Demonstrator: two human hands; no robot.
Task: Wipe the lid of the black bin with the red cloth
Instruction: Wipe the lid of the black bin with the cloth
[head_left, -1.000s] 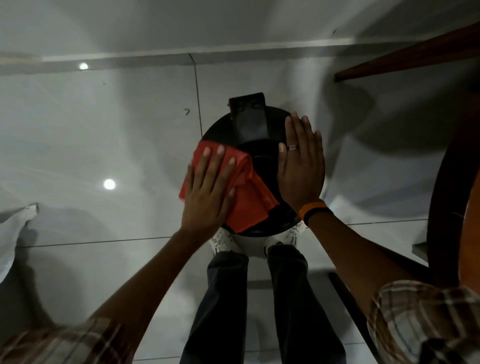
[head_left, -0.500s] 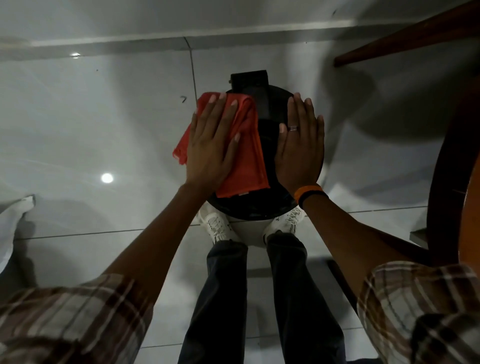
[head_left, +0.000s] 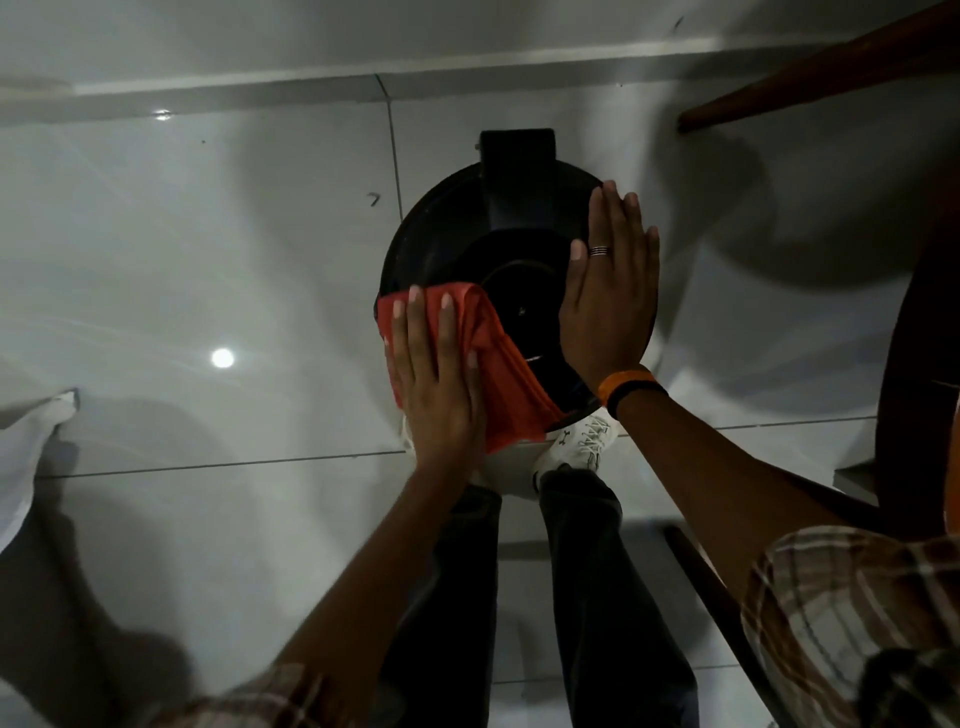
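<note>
Floor (head_left: 208, 249): pale glossy tiles with thin grout lines, two small bright light reflections on the left part
Furniture (head_left: 904, 332): dark wooden curved piece along the right edge, a slanted wooden bar near the top right corner
Legs (head_left: 587, 587): dark trousers, running from the bottom edge up toward the bin
Sleeves (head_left: 852, 639): checked fabric, bottom right and bottom left corners
Lid of the black bin (head_left: 467, 244): round, seen from straight above, concentric ridges, closed flat; black hinge block (head_left: 517, 176) at the far edge
White cloth (head_left: 26, 457): crumpled at the left edge of view, well apart from the bin
Left hand (head_left: 436, 384): open and flat, fingers together and stretched, palm pressing down on the cloth at the near-left rim of the lid
Right hand (head_left: 610, 301): open and flat, palm down on the right side of the lid, touching it, gripping nothing
Red cloth (head_left: 498, 369): folded, under the left hand, spread over the near-left part of the lid, one corner hanging past the near rim
Shoe (head_left: 579, 441): white, laced, just beside the near rim, partly under the cloth corner
Wristbands (head_left: 631, 387): orange and black, on the right wrist
Ring (head_left: 598, 251): banded, on a finger of the right hand
</note>
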